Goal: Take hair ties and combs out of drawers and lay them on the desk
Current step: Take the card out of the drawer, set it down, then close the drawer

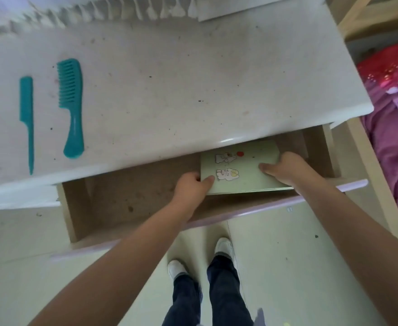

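combs (70, 107) – teal plastic, flat on desk (193, 78), both hands' fingers (208, 179) grasping pale-green booklet (242, 168) in drawer (127, 196)

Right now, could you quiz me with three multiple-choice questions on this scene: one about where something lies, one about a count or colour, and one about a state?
1. Where do the combs lie?
A. In the drawer
B. On the desk
C. On the floor

2. How many combs are out, and what colour?
A. Two, teal
B. Three, pink
C. One, black

3. What is the state of the drawer?
A. Shut
B. Pulled open
C. Removed from the desk

Answers:
1 B: the wide comb and the thin comb rest side by side on the desk.
2 A: just those two show, both teal.
3 B: the drawer stands pulled out, and the left hand and right hand hold a green booklet inside it.
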